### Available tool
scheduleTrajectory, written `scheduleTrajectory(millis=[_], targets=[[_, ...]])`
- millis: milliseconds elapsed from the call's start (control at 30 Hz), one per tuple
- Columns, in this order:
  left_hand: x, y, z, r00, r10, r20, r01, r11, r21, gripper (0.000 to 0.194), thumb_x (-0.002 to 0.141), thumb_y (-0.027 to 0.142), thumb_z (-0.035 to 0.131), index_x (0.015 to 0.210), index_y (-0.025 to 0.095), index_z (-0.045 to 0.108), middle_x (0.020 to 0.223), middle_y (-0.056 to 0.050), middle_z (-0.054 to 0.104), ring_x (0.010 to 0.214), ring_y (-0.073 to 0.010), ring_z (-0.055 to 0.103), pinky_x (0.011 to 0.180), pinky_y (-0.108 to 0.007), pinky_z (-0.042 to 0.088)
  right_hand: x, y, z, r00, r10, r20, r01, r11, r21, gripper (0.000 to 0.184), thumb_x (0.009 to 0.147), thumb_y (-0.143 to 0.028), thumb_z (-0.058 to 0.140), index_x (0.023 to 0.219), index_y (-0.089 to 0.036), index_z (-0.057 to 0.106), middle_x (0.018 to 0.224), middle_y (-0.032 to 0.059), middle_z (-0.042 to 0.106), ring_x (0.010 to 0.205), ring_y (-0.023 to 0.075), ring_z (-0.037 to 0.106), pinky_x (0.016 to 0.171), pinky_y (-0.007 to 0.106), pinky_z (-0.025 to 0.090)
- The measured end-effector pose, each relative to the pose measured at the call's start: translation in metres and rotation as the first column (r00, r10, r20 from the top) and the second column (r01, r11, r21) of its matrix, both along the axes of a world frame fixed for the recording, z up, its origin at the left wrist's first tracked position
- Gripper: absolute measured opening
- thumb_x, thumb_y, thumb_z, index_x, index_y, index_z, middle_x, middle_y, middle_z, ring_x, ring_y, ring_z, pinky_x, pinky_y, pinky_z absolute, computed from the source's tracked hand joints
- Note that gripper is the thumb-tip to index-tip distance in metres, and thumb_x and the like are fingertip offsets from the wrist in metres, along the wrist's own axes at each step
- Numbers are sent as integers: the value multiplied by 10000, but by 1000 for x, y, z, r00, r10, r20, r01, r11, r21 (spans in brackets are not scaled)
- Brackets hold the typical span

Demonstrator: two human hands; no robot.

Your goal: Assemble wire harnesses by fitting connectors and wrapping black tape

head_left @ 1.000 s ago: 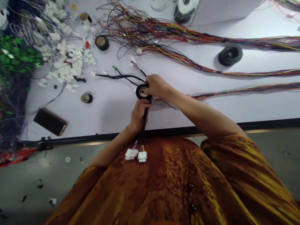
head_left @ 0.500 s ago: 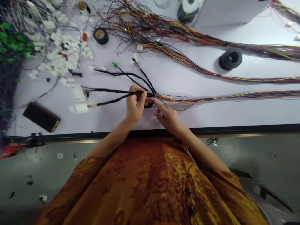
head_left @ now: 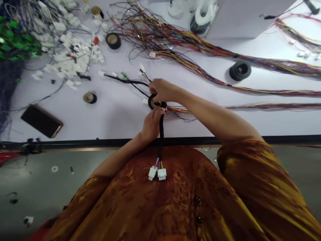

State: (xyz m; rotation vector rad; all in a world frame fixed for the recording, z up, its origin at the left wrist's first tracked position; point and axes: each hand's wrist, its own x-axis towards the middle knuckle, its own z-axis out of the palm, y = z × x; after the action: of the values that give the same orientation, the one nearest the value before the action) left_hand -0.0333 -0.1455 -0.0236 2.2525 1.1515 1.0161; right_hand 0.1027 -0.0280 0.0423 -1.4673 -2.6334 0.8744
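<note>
a smooth white tabletop (head_left: 125, 120) with a black edge spread beneath the work. a round roll of black tape with a pale core (head_left: 150, 102) sat between the two hands, just beyond the left hand (head_left: 151, 124) and under the right hand (head_left: 163, 91), whose fingers were curled closely over it. the left hand's fingers were pinched around a slim black-wrapped cable (head_left: 161, 129), which ran beside that hand toward the wearer, ending in white plastic connectors (head_left: 162, 174) before the shirt. thin multicoloured wires (head_left: 179, 109) stretched rightward from beside the fingertips.
</note>
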Motion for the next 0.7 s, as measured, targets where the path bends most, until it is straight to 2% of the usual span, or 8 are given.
scheduleTrajectory(millis=[100, 200, 267, 333, 400, 533, 633, 700], targets=[[0, 11, -5, 946, 114, 304, -60, 981, -182, 87, 982, 262, 508, 947, 194, 549, 1046, -73, 658, 889, -145, 662, 756, -292, 539, 45, -20, -11, 929, -280, -242, 300, 953, 45, 468, 749, -119, 562, 1217, -123, 581, 1138, 111, 649, 909, 186, 583, 779, 307, 467], [6, 25, -9, 817, 217, 534, 91, 866, -491, 181, 975, 370, 533, 940, 194, 506, 1062, -72, 689, 725, -107, 685, 638, -258, 556, 76, -57, -21, 867, -385, -315, 418, 908, 39, 495, 828, -186, 511, 1321, -142, 536, 1172, 126, 623, 972, 219, 596, 854, 375, 489], [10, 33, -11, 771, 231, 593, 195, 802, -565, 242, 910, 393, 636, 908, 197, 495, 1008, -63, 718, 712, -114, 695, 669, -276, 577, 80, -80, -24, 876, -401, -269, 440, 892, 104, 504, 857, -253, 527, 1351, -153, 526, 1271, 162, 577, 1102, 274, 567, 933, 443, 468], [12, 39, -14, 766, 211, 608, 223, 799, -558, 294, 817, 354, 751, 866, 198, 507, 944, -45, 729, 762, -132, 700, 728, -294, 578, 73, -93, -22, 915, -365, -174, 395, 898, 193, 567, 860, -326, 571, 1401, -176, 484, 1394, 176, 504, 1242, 332, 478, 1000, 500, 419], [13, 42, -15, 789, 182, 587, 189, 837, -513, 291, 771, 309, 793, 840, 199, 532, 893, -24, 716, 795, -139, 686, 750, -296, 561, 61, -96, -18, 955, -287, -74, 296, 924, 242, 573, 858, -370, 597, 1395, -202, 485, 1415, 159, 498, 1274, 355, 433, 1027, 518, 378], [14, 44, -14, 876, 123, 466, 74, 921, -383, 167, 824, 266, 732, 840, 198, 580, 828, -5, 644, 767, -131, 623, 715, -281, 514, 43, -90, -12, 981, -183, 69, 163, 960, 226, 313, 872, -286, 543, 1144, -152, 621, 1188, 168, 616, 1101, 334, 514, 946, 461, 390], [16, 45, -12, 893, 114, 434, 32, 948, -315, 139, 850, 248, 697, 828, 194, 572, 811, -7, 619, 749, -131, 595, 686, -278, 489, 41, -89, -12, 971, -194, 137, 161, 961, 223, 275, 846, -237, 529, 1077, -116, 617, 1135, 191, 631, 1040, 332, 529, 872, 432, 391], [15, 45, -13, 884, 105, 455, 62, 939, -337, 159, 854, 249, 696, 835, 197, 547, 843, -15, 646, 769, -135, 610, 691, -284, 489, 43, -88, -13, 959, -241, 148, 204, 953, 226, 292, 848, -250, 531, 1096, -112, 600, 1110, 187, 646, 1012, 325, 538, 836, 415, 387]])
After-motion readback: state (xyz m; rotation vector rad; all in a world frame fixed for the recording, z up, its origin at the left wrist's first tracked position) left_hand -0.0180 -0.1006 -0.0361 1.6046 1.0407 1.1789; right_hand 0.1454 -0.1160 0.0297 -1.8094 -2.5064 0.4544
